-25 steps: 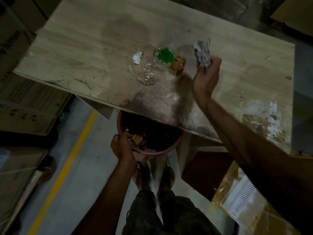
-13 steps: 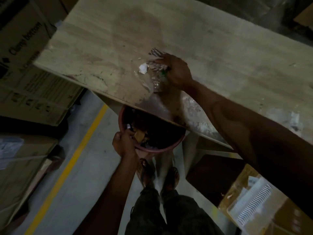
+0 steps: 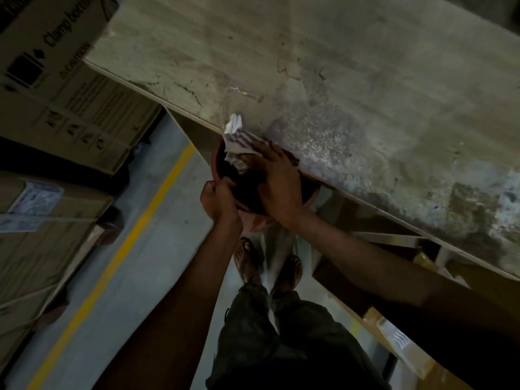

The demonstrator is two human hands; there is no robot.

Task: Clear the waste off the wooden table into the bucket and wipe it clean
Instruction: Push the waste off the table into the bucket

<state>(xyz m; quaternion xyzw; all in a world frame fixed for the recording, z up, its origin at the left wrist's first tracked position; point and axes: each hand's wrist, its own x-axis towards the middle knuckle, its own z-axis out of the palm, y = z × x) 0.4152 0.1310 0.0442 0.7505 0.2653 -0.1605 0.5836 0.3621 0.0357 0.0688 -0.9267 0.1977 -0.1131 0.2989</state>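
**Movement.** Half a second ago your right grip (image 3: 278, 181) was at mid-worktop, pressing the striped cloth onto the waste. It has since swept to the near edge. It now lies over the mouth of the bucket (image 3: 216, 163), fingers flat on the cloth (image 3: 242, 142), pressing rather than clutching it. The cloth hangs partly over the edge towards the bucket.

**Support.** Your left grip (image 3: 218, 198) remains clenched on the bucket's rim. It holds the bucket tucked under the edge of the worktop (image 3: 337, 66).

**Waste.** The green and brown pieces that lay at mid-worktop a second ago no longer show on the surface. I judge they went over with the sweep, though the bucket's inside is too dark to confirm it. One white scrap (image 3: 233, 125) sits on the very edge, just beside the cloth, and is not yet in. A glint (image 3: 242, 92) further in may be clear film or a wet smear; I cannot tell which.

**Assessment.** Clearing is nearly done, and the scrap needs one more short pull. Wiping looks barely begun, since the speckled patch (image 3: 323, 142) by the edge remains.
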